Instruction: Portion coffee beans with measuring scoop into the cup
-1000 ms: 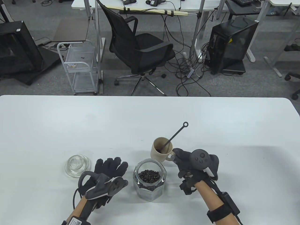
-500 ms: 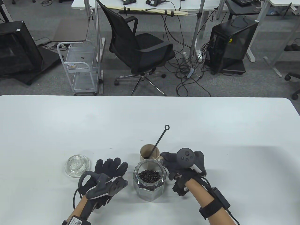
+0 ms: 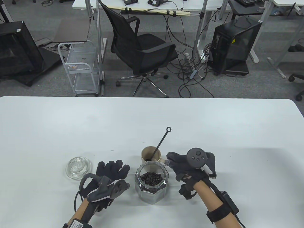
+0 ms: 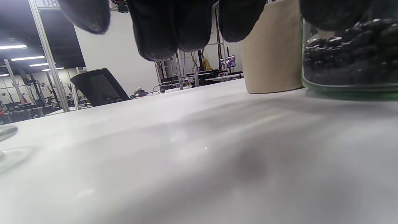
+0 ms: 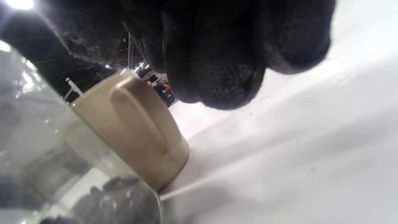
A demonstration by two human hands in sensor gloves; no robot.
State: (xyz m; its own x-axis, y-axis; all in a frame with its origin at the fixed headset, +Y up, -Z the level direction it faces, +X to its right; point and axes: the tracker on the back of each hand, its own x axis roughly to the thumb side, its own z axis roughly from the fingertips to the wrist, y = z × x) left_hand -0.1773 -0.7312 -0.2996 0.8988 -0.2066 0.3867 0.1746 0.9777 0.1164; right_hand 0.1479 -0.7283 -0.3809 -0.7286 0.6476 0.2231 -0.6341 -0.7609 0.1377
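Observation:
A beige cup (image 3: 147, 152) stands just behind the open glass jar of coffee beans (image 3: 152, 190). A black measuring scoop (image 3: 162, 140) leans in the cup, its ringed handle pointing up and away. My right hand (image 3: 177, 163) lies just right of the cup's handle with its fingers loosely curled. In the right wrist view the cup (image 5: 133, 124) shows its handle free below my fingers (image 5: 217, 62), beside the jar (image 5: 46, 161). My left hand (image 3: 111, 169) rests flat on the table left of the jar. The left wrist view shows cup (image 4: 270, 53) and jar (image 4: 348, 62).
The jar's glass lid (image 3: 78, 167) lies on the white table (image 3: 213, 123) left of my left hand. Beyond the table's far edge stand an office chair (image 3: 142, 47) and a wire cart (image 3: 80, 68).
My right hand slid the cup with the scoop leftward to behind the jar, then drew back to the right off the cup's handle. The left hand stayed still.

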